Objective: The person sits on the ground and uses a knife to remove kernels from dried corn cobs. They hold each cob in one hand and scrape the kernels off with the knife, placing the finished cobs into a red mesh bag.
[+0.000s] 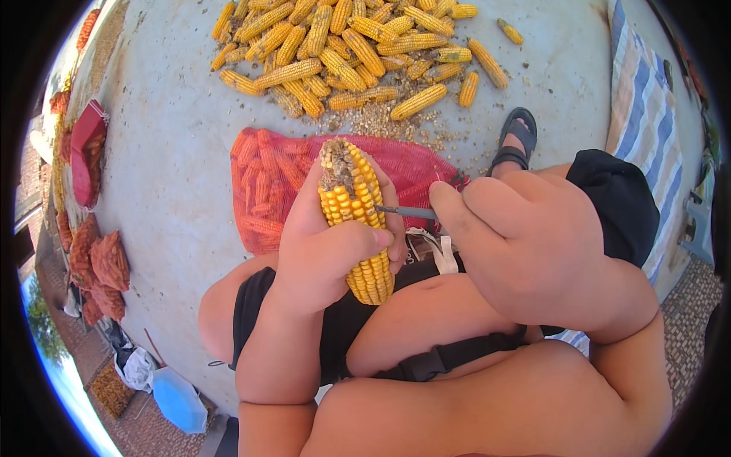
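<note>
My left hand (328, 251) grips an ear of corn (368, 268) with yellow kernels, its thumb across the front. The ear's upper end is grey-brown and damaged, with kernels gone there. A thin metal tool (408, 212), perhaps a screwdriver, is in my right hand (525, 245), and its tip touches the kernels at the ear's right side. The fist hides the tool's handle. Beyond both hands lies a red mesh sack (422, 151) holding orange-looking cobs.
A pile of corn ears (342, 57) lies on the concrete floor (171, 143) ahead, with loose kernels (422, 128) scattered near it. Filled mesh sacks (109, 263) stand at the left. A striped sheet (645, 143) runs along the right, and a blue umbrella (178, 400) is at lower left.
</note>
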`<state>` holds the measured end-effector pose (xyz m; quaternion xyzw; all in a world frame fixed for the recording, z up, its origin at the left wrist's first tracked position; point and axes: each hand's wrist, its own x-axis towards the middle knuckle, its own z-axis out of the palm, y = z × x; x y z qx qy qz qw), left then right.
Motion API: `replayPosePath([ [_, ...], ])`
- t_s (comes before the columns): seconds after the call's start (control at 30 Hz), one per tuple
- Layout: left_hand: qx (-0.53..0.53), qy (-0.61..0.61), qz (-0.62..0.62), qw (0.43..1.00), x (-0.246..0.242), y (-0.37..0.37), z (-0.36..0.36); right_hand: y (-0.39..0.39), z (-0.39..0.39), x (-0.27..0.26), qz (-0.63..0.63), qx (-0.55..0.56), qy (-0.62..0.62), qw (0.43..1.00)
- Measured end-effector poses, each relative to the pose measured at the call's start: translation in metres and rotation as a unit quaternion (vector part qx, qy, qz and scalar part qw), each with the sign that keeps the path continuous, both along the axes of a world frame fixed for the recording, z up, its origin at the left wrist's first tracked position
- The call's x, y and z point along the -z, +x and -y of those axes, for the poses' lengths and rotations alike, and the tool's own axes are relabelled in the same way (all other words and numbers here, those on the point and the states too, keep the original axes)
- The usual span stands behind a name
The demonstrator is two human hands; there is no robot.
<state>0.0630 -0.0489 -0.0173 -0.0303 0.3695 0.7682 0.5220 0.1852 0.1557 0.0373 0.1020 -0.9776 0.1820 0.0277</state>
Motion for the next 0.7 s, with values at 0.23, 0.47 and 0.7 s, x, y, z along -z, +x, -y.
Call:
replayPosePath([
  [0.23, 0.0, -0.157, -0.146, 0.977, -0.002, 0.016, -0.007, 0.005, 0.006, 0.0, 0.026, -0.012, 0.039, 0.999],
  [0.47, 0.058, 0.102, 0.096, 0.988, -0.002, -0.002, 0.002, -0.004, -0.005, 0.017, -0.064, -0.019, -0.087, 0.994],
  [0.7, 0.035, 0.185, 0.103, 0.977, 0.002, 0.0, -0.002, -0.006, -0.005, 0.016, -0.067, -0.024, -0.163, 0.984],
])
